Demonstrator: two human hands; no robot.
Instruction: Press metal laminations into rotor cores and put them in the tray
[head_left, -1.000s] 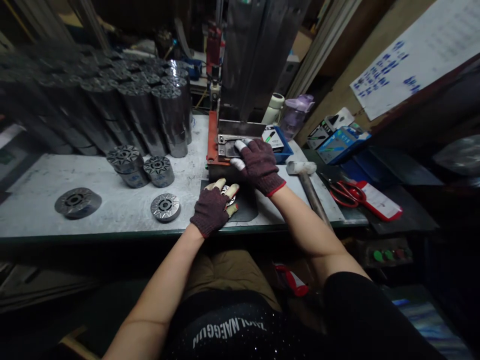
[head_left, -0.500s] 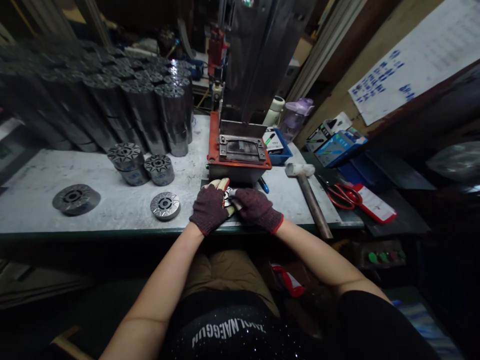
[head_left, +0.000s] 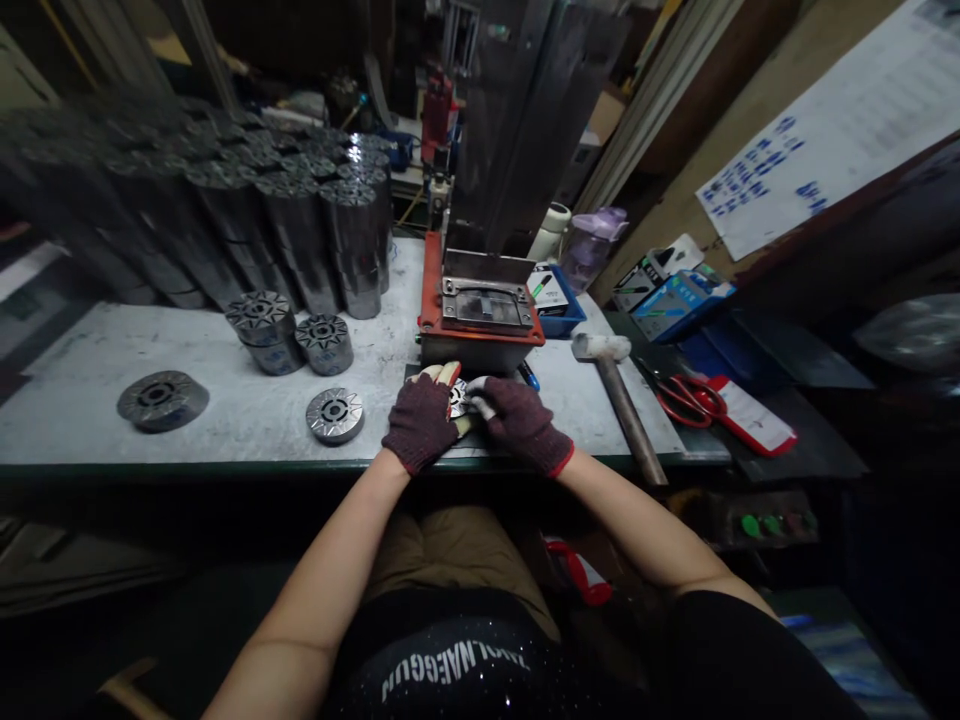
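Both hands wear dark maroon knit gloves with pale fingers. My left hand (head_left: 422, 420) is wrapped around the left side of a round slotted metal core (head_left: 457, 398) at the table's front edge, just before the orange-topped fixture (head_left: 480, 335). My right hand (head_left: 519, 422) has its fingers curled and pressed together at the core's right edge; whether something small is pinched in them cannot be made out. The glove hides much of the core. To the left lie more such cores, one a low disc (head_left: 334, 415), another a wider disc (head_left: 162, 401).
Tall stacks of metal cores (head_left: 292, 230) fill the back left, with short stacks (head_left: 262, 332) before them. Right of the fixture are a blue tray (head_left: 562, 315), a pale-headed hammer (head_left: 626, 410), a blue marker (head_left: 529, 376), red-handled scissors (head_left: 690, 400) and a purple bottle (head_left: 592, 245).
My right hand's fingers have shifted slightly right, off the core's face, and their pale tips show more. The left hand keeps its hold. The whole view has shifted a little.
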